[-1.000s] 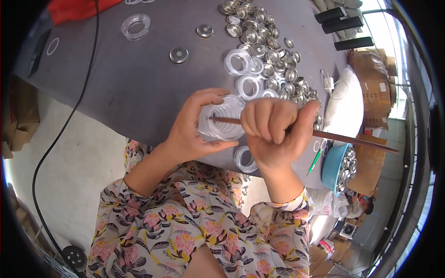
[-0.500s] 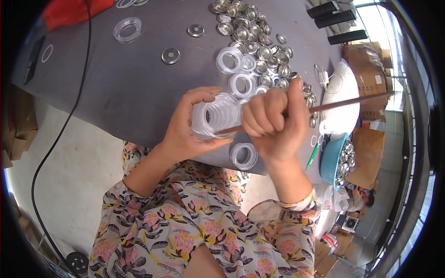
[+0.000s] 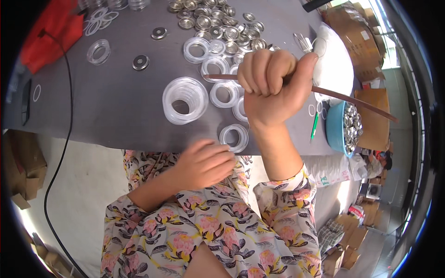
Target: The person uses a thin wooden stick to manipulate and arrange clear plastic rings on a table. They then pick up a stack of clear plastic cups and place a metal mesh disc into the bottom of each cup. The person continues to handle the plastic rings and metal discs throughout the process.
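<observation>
Here, the right hand (image 3: 276, 88) clenches a slim brown stick (image 3: 354, 101); a stack of clear plastic rings (image 3: 199, 99) sits left of it, beyond the blurred left hand (image 3: 206, 164), whose grip I cannot tell.

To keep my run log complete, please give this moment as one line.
left hand: blurred, hold unclear | right hand: closed around brown stick | grey table: clear ring stacks, pile of silver caps

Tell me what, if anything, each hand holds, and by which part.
The right hand grips a slender reddish-brown rod partway along its length, both ends protruding. The left hand is blurred; whether it holds anything cannot be told.
</observation>
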`<state>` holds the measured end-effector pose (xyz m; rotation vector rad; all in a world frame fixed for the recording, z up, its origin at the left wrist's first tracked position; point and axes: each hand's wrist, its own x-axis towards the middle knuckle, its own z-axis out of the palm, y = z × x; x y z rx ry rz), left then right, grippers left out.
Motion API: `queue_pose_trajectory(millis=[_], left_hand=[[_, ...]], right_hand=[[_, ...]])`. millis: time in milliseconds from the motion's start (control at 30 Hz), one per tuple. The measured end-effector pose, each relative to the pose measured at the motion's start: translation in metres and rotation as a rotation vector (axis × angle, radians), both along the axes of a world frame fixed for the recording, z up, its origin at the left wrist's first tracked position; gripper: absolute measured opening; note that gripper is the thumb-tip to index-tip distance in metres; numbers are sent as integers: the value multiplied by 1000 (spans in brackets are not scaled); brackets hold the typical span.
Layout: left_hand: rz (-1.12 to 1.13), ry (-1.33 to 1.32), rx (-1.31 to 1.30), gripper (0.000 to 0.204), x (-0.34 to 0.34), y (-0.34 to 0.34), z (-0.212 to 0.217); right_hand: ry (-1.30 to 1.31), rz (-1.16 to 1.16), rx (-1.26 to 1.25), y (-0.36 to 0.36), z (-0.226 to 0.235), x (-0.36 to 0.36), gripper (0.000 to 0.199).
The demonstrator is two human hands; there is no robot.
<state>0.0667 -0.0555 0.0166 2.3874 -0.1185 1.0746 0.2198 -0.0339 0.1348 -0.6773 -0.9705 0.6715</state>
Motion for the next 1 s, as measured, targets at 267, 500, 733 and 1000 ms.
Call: queue_pose_trajectory(millis=[267, 500, 733, 1000], left_hand=[[10, 161, -34, 29, 16, -6, -5], [321, -138, 116, 20, -29, 43, 62], [196, 125, 78, 21, -28, 86, 65], [209, -79, -577, 85, -12, 83, 34]], right_hand=[[-62, -109, 44, -32, 8, 5, 61], [-4, -111, 102, -34, 7, 14, 60], [34, -1, 77, -30, 18, 6, 60], [268, 268, -183, -12, 6, -21, 61]])
